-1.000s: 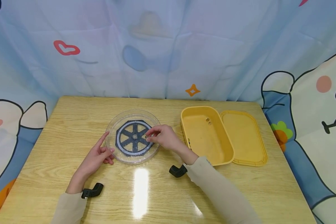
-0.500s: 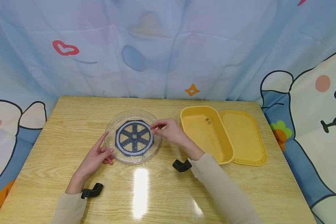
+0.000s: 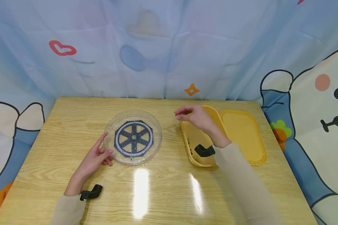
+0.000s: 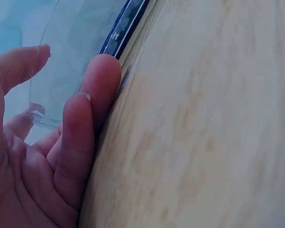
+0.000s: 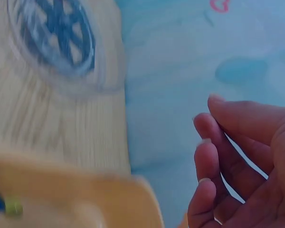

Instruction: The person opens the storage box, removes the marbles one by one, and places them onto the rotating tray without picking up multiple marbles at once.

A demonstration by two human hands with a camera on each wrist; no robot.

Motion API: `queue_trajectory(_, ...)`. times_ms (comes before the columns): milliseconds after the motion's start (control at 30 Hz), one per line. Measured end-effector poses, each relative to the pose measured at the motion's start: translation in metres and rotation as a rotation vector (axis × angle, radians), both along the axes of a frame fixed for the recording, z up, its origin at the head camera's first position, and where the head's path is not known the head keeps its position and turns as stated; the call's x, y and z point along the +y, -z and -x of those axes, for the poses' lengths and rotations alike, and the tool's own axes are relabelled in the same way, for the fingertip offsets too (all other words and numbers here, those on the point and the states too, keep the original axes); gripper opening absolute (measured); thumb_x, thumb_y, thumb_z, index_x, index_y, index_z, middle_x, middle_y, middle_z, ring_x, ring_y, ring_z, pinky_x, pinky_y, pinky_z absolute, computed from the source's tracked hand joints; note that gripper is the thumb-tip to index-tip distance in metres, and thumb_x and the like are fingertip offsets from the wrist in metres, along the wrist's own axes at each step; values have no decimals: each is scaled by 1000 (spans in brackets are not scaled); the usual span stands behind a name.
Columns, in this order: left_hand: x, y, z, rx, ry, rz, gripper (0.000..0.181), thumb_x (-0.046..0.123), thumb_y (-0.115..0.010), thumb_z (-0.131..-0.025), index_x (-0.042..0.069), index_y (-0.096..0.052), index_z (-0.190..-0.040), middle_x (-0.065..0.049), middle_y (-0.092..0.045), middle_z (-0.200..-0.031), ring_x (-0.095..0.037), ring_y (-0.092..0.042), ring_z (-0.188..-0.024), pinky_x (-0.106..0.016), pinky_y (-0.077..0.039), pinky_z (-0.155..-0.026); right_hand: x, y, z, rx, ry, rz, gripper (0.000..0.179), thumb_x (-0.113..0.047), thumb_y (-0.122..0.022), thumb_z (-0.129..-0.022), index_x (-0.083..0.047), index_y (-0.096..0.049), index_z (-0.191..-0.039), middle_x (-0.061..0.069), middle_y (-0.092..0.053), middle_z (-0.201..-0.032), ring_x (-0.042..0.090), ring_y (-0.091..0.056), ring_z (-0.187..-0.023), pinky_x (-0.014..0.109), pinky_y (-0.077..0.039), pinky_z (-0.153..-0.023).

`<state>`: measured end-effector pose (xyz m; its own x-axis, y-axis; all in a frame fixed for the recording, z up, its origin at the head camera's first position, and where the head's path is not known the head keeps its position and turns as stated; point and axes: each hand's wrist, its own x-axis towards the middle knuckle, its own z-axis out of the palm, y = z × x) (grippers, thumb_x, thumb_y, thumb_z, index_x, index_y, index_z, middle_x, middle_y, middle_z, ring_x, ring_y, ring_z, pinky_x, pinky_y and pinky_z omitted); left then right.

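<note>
Dish (image 3: 157,136) touches the relaxed left grip (image 3: 93,158), well apart from the loosely curved right grip (image 3: 196,117).

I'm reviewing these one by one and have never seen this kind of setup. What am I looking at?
There is no robot here: a person works with two bare hands. The wide picture comes from a camera on the person's head, looking forward and down. The two closer ones come from wrist cameras, each looking at that hand's work.

On the wooden table are a clear round dish with a dark wheel pattern, a yellow box with a few small pieces inside, and a flat yellow lid-like panel beside it. The left hand rests against the dish's edge. The right hand hovers over the box's far end; nothing can be seen held in it.
</note>
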<state>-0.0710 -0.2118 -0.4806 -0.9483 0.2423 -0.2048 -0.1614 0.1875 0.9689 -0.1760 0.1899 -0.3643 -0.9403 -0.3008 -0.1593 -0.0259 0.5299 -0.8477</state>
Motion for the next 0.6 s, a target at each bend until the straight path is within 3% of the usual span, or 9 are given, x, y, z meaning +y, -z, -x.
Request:
queue_trajectory(133, 1, 0, 0, -3, 3, 9, 78, 17, -60, -102, 26, -10, -162, -20, -65, -85, -25, -69, -68, -32, -56, -64, 25, 7, 7, -34, 5, 7, 26, -17, -73, -93, -3, -72, -114, 9, -69, -112, 25, -63, -101, 50, -46, -94)
queue_trajectory(367, 0, 0, 0, -4, 0, 17, 78, 17, -59, -102, 26, -10, -162, -20, -66, -85, -25, -69, -68, -32, -56, -64, 56, 31, 14, -51, -25, -36, 23, -14, -74, -92, 0, -73, -110, 8, -72, -105, 25, -66, -99, 41, -49, -91)
queue_trajectory(600, 0, 1, -1, -3, 4, 6, 77, 18, -59, -102, 27, -10, -162, -20, -65, -85, -26, -69, -68, -33, -56, -65, 65, 56, 17, -102, -137, -96, 19, -12, -78, -87, -3, -77, -103, 6, -74, -99, 20, -64, -92, 29, -49, -82)
